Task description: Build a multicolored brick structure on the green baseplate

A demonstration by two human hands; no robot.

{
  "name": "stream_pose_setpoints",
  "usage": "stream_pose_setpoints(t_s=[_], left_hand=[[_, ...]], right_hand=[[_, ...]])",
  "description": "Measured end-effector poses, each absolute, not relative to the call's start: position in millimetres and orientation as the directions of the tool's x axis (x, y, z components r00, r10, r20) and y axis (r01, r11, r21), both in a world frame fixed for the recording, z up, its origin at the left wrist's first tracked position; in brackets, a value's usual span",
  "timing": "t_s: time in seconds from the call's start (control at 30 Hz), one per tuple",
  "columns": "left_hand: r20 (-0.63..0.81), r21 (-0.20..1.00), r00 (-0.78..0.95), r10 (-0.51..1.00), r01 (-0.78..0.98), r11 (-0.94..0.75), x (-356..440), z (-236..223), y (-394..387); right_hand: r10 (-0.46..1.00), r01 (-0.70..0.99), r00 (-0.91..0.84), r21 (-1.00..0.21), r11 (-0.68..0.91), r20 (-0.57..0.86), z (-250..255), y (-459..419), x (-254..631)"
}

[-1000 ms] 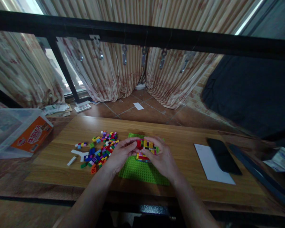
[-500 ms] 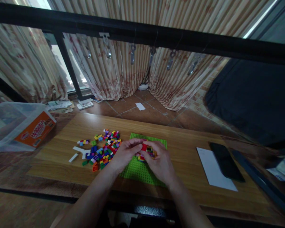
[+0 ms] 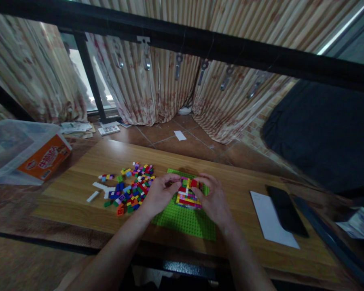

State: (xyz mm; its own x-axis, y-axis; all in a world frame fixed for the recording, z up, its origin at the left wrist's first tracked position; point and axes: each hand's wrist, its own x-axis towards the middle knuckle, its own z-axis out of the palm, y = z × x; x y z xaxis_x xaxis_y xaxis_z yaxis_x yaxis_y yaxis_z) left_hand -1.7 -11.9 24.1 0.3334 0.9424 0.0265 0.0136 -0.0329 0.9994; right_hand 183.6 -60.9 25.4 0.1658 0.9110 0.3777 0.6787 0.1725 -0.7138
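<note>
A small structure of coloured toy bricks (image 3: 188, 200) stands on a green studded baseplate (image 3: 185, 226), with layers in red, yellow, pink and other colours. My left hand (image 3: 159, 194) is at its left side, thumb and index finger pinched close together near a white brick (image 3: 183, 190). Whatever lies between those fingertips is too small to make out. On the right side, my right hand (image 3: 214, 198) curves over the structure, its thumb and fingers around a red brick (image 3: 194, 183) at the top. The right fingers partly cover the structure's far right side.
A pile of loose bricks (image 3: 135, 190) lies left of the baseplate, with white pieces (image 3: 93, 196) at its edge. To the right are white paper (image 3: 267, 222) and a black phone-like slab (image 3: 286, 210). A clear plastic box (image 3: 15, 129) stands beyond the wooden table (image 3: 79, 210) at left.
My hands have moved apart, the right one shifting slightly right, so more of the brick structure shows. The red brick, earlier held between both hands, now appears at the structure's top right.
</note>
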Motion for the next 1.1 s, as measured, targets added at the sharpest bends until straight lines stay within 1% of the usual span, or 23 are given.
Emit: stream_pose_setpoints(t_s=[0.17,0.37,0.67,0.9,1.1], left_hand=[[0.03,0.998,0.369,0.929,0.043,-0.049,-3,23,-11],[0.022,0.997,0.383,0.923,0.063,-0.05,-2,21,-11],[0.03,0.993,0.385,0.922,0.096,-0.072,-4,25,-10],[0.033,0.994,0.388,0.921,0.085,-0.071,-4,27,-10],[0.034,0.993,0.395,0.918,0.094,-0.078,-5,27,-10]], right_hand=[[0.924,0.675,0.134,-0.716,0.18,0.358,20,-56,185],[0.934,0.638,0.166,-0.756,0.144,0.318,14,-50,186],[0.947,0.616,0.191,-0.783,0.091,0.26,13,-49,186],[0.94,0.564,0.205,-0.818,0.114,0.272,13,-45,185],[0.941,0.555,0.214,-0.825,0.103,0.262,12,-40,185]])
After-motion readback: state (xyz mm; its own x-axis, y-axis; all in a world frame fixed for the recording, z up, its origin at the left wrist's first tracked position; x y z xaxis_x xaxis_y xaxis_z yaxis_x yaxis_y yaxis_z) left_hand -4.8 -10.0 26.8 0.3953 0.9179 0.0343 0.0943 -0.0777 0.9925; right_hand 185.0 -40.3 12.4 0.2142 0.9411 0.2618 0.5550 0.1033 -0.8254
